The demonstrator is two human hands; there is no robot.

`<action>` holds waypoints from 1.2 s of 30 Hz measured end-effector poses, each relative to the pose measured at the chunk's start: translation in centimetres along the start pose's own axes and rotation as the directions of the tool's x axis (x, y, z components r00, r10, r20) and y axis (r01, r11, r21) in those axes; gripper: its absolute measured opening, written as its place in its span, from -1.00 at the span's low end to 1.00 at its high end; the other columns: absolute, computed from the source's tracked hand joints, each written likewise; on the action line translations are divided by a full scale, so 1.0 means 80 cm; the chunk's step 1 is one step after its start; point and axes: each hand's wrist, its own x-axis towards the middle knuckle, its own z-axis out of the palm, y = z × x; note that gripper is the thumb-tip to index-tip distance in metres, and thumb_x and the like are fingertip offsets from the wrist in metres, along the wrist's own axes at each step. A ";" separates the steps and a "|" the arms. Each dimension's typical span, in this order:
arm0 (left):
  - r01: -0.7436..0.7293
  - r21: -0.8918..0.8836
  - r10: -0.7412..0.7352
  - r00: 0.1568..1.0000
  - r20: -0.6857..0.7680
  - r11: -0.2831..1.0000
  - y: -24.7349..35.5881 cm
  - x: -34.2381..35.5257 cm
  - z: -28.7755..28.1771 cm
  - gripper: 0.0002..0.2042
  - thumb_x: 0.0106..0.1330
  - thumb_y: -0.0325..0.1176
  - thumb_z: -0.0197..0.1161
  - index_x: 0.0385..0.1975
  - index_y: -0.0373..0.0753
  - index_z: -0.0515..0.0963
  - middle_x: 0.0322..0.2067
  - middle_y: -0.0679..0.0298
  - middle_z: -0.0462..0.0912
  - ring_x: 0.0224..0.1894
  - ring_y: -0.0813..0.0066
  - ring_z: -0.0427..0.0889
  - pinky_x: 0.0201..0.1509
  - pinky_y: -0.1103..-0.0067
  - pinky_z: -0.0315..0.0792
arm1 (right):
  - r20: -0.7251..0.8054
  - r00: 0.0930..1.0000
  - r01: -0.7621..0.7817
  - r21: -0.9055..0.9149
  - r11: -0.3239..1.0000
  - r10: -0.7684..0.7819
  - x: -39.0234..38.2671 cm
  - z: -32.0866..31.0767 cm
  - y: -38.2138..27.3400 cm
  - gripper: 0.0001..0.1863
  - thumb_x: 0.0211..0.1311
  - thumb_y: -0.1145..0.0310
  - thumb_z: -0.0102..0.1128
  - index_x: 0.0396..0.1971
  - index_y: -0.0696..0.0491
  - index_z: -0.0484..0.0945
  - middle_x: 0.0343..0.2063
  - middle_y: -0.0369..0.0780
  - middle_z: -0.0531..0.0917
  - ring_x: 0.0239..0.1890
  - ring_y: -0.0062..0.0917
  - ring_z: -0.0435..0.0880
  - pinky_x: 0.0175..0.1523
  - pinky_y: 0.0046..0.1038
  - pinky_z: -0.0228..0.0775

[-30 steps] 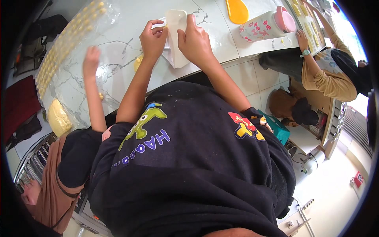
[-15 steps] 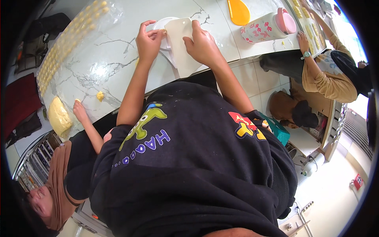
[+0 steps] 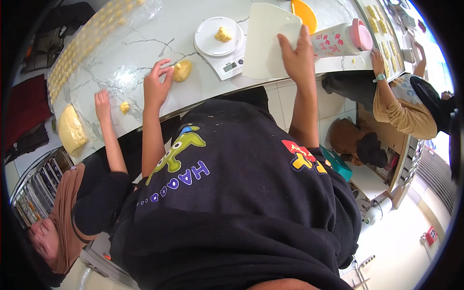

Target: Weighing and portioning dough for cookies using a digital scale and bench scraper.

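My right hand (image 3: 295,55) grips a large white plastic scraper (image 3: 263,41), raised beside the kitchen scale (image 3: 223,67). A small yellow dough piece (image 3: 223,34) sits on the scale's round white plate (image 3: 205,36). My left hand (image 3: 158,82) is lower left of the scale, fingers loosely apart at the left edge of a larger dough lump (image 3: 182,72) on the marble worktop (image 3: 125,58).
A co-worker's hand (image 3: 102,104) rests left, near dough scraps (image 3: 124,107), bagged dough (image 3: 71,130) and plastic-covered balls (image 3: 84,48). Right are an orange scraper (image 3: 304,14), a bottle (image 3: 338,41) and another worker (image 3: 406,106) beside trays (image 3: 386,53).
My hands have separated: the right carried the white scraper rightward, uncovering the scale, and the left moved down-left to the dough. The left co-worker's hand shifted about on the worktop.
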 end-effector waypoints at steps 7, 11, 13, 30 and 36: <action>0.039 0.196 -0.022 0.996 -0.088 0.980 -0.017 -0.011 0.025 -0.76 0.16 -0.36 0.23 -0.15 -0.12 0.55 -0.44 0.21 0.68 -0.36 0.33 0.66 -0.25 0.51 0.46 | -0.023 0.999 -0.049 0.013 0.999 0.050 -0.008 -0.014 -0.007 -0.70 0.16 0.45 0.11 -0.19 0.26 0.30 -0.38 0.00 0.60 -0.33 -0.35 0.61 -0.22 -0.38 0.42; -0.004 0.296 0.023 0.998 -0.060 0.955 -0.016 0.001 0.025 -0.69 0.11 -0.45 0.28 -0.11 -0.14 0.52 -0.34 0.21 0.63 -0.29 0.44 0.64 -0.15 0.56 0.46 | -0.036 0.999 -0.022 0.002 1.000 0.022 -0.007 -0.014 -0.003 -0.71 0.15 0.45 0.11 -0.18 0.25 0.30 -0.35 -0.01 0.60 -0.30 -0.35 0.62 -0.19 -0.39 0.42; -0.032 0.098 0.038 0.997 -0.059 0.995 -0.005 0.014 0.020 -0.67 0.11 -0.45 0.28 -0.08 -0.15 0.50 -0.24 0.21 0.59 -0.25 0.41 0.61 -0.14 0.53 0.46 | -0.039 0.999 0.001 -0.030 1.000 -0.002 -0.015 -0.018 0.000 -0.71 0.15 0.46 0.11 -0.18 0.25 0.31 -0.34 -0.02 0.60 -0.29 -0.36 0.62 -0.18 -0.39 0.41; -0.593 0.148 0.588 0.805 0.076 0.792 0.080 0.129 0.117 -0.78 0.14 -0.41 0.19 -0.19 -0.15 0.60 -0.16 0.24 0.57 -0.11 0.28 0.55 0.01 0.44 0.41 | -0.106 0.994 -0.026 -0.058 0.998 0.019 -0.041 -0.045 -0.004 -0.74 0.15 0.47 0.11 -0.20 0.24 0.37 -0.37 -0.02 0.63 -0.30 -0.38 0.64 -0.18 -0.41 0.43; -0.614 0.205 0.599 0.789 0.136 0.762 0.095 0.118 0.104 -0.79 0.08 -0.39 0.25 -0.24 -0.10 0.63 -0.36 0.29 0.49 -0.22 0.35 0.50 -0.10 0.44 0.40 | -0.072 0.992 -0.104 0.012 0.994 0.105 -0.040 -0.042 -0.003 -0.75 0.14 0.48 0.12 -0.22 0.24 0.36 -0.37 -0.02 0.63 -0.30 -0.35 0.64 -0.18 -0.39 0.43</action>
